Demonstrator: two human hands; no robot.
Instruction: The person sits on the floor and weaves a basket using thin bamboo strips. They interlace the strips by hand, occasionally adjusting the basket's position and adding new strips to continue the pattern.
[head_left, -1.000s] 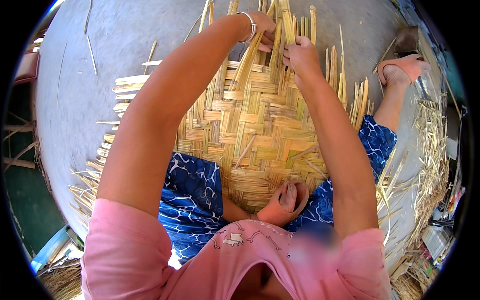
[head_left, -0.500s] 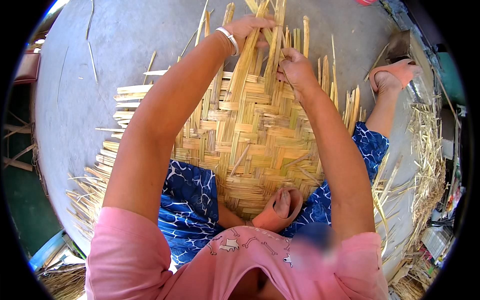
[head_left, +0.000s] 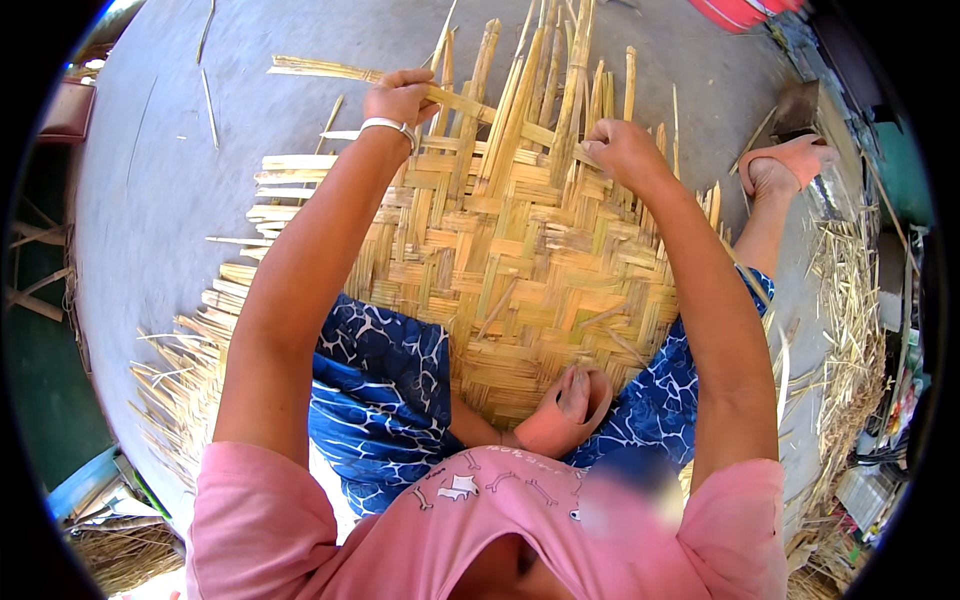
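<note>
A half-woven mat of flat bamboo strips (head_left: 520, 270) lies on the grey concrete floor (head_left: 170, 190) under my legs. My left hand (head_left: 400, 95), with a white bangle on its wrist, grips a long loose bamboo strip (head_left: 330, 70) lying crosswise at the mat's far edge. My right hand (head_left: 622, 148) presses down on the upright strip ends (head_left: 570, 60) at the far edge, fingers curled among them. My bare foot (head_left: 575, 395) rests on the mat's near part.
My other foot (head_left: 785, 165) lies out to the right near a dark tool (head_left: 800, 105). Straw-like bamboo scraps (head_left: 850, 300) pile along the right side. Loose strip ends (head_left: 180, 360) fan out at the mat's left. A red object (head_left: 740, 12) sits at the top.
Both hands have shifted along the mat's far edge. The left hand now holds a crosswise strip pulled out to the left; the right hand has moved rightward onto the strip ends.
</note>
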